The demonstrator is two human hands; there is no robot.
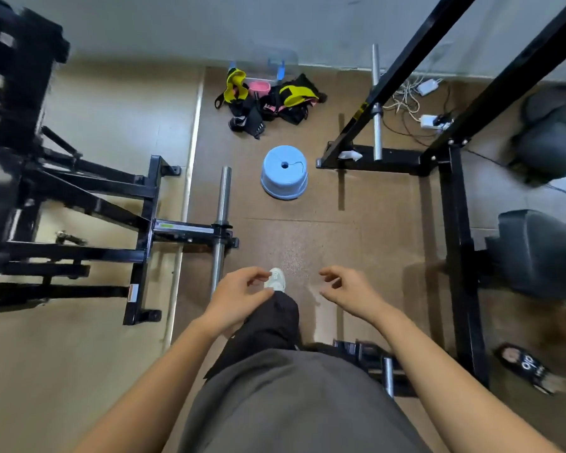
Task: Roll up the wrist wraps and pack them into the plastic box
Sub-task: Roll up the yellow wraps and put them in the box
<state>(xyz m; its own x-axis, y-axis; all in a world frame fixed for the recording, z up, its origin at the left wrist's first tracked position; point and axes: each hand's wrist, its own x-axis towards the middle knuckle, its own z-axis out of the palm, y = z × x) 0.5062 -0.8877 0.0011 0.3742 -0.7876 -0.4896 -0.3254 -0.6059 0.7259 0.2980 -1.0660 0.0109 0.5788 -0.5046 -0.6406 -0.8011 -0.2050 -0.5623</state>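
Left hand [242, 295] and right hand [348, 294] are out in front of me, fingers loosely curled, holding nothing. Floor [307, 230]: brown speckled mat underfoot, beige surface to my left, grey wall ahead. Black rack frame [455, 223] on my right, more black steel framing on my left. Blue plastic stool [285, 173] stands on the mat ahead of me. Wrist wraps [275, 99], black, yellow and pink, lie in a loose heap on the floor by the wall, beyond the stool. Clear plastic box [280, 68] with blue latches sits just behind the heap. Something pink shows at its front; I cannot tell what else it contains.
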